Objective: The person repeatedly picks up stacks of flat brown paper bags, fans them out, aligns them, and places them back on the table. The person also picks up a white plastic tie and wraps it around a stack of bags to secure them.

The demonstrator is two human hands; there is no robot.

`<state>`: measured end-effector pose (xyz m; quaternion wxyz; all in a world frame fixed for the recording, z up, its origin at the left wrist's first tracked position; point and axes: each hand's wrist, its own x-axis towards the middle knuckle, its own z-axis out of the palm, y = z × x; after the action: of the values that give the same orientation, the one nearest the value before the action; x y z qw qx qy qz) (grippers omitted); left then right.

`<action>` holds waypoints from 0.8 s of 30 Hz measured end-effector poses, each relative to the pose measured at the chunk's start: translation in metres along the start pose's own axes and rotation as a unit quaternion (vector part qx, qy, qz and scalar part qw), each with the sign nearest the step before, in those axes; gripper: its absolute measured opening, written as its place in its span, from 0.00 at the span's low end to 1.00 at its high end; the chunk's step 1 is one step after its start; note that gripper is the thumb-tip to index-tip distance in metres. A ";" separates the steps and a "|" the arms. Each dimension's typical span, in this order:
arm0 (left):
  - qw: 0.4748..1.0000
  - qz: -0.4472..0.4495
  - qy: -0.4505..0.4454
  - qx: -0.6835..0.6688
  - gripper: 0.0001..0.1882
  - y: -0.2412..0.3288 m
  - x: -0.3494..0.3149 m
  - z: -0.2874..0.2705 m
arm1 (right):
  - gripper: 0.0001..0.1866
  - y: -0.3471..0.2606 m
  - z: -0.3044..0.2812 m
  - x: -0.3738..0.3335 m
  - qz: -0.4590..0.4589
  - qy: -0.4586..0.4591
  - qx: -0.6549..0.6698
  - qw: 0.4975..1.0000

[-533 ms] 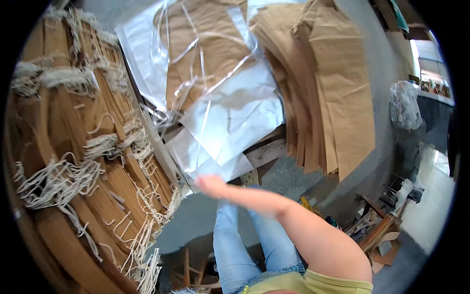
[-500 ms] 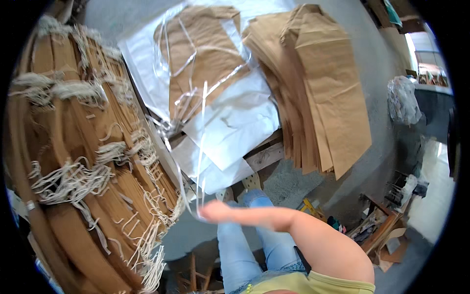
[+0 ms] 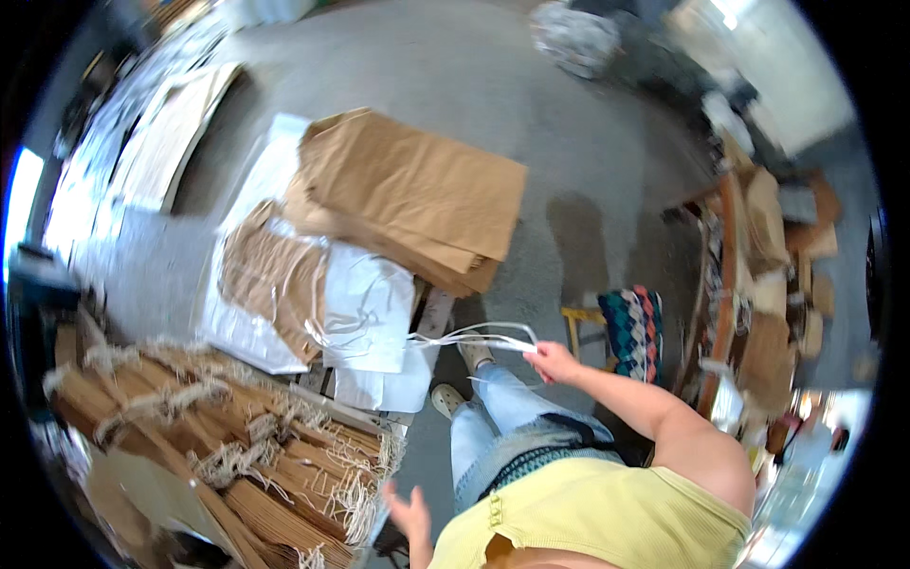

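Observation:
My right hand (image 3: pixel 555 364) is closed around a bundle of white plastic strapping (image 3: pixel 488 335), held in front of my right thigh. The loose strands trail left to the white sheets (image 3: pixel 365 308) on the low pallet. Low at the left, my left hand (image 3: pixel 409 512) is held with its fingers apart, nothing in it. It is nearest to the stack of brown paper bags with white cord handles (image 3: pixel 275 474), without touching it. A pile of flat brown paper sacks (image 3: pixel 417 190) lies on the pallet, beside a crumpled brown paper piece (image 3: pixel 270 275).
A yellow-legged stool (image 3: pixel 583 318) with a patterned cushion (image 3: pixel 632 332) stands to my right. Behind it is a wooden rack (image 3: pixel 725 284) with cardboard pieces. A bundled grey plastic heap (image 3: pixel 575 40) sits far ahead. Pale stacked sheets (image 3: pixel 175 137) lie at the far left.
My view has turned right. My right hand has moved to the right, pulling the strapping along with it. My left hand has come into view.

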<state>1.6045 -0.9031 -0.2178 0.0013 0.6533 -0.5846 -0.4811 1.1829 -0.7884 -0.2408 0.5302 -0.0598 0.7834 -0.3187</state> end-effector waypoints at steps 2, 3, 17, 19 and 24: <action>0.970 0.132 -0.168 -0.114 0.30 0.064 0.036 0.049 | 0.14 -0.009 -0.040 -0.027 -0.005 0.051 0.108 0.993; 0.950 0.255 -0.174 0.057 0.26 0.118 0.049 0.058 | 0.14 -0.011 -0.061 -0.037 -0.052 0.069 0.121 0.989; 0.582 0.596 -0.522 0.182 0.32 0.494 0.013 0.438 | 0.07 -0.021 -0.369 -0.192 -0.306 0.230 0.245 0.891; 0.627 0.339 -0.617 0.333 0.15 0.510 0.010 0.460 | 0.08 0.004 -0.422 -0.208 -0.335 0.331 0.274 0.838; 0.682 0.390 -0.476 0.395 0.14 0.473 0.170 0.409 | 0.09 0.114 -0.561 -0.245 -0.196 0.541 0.372 0.728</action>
<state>0.9609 -0.9529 -0.2771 -0.3479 -0.0104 -0.8442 -0.4077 0.8288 -0.3483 0.0207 -0.0783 0.1720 0.7274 -0.6597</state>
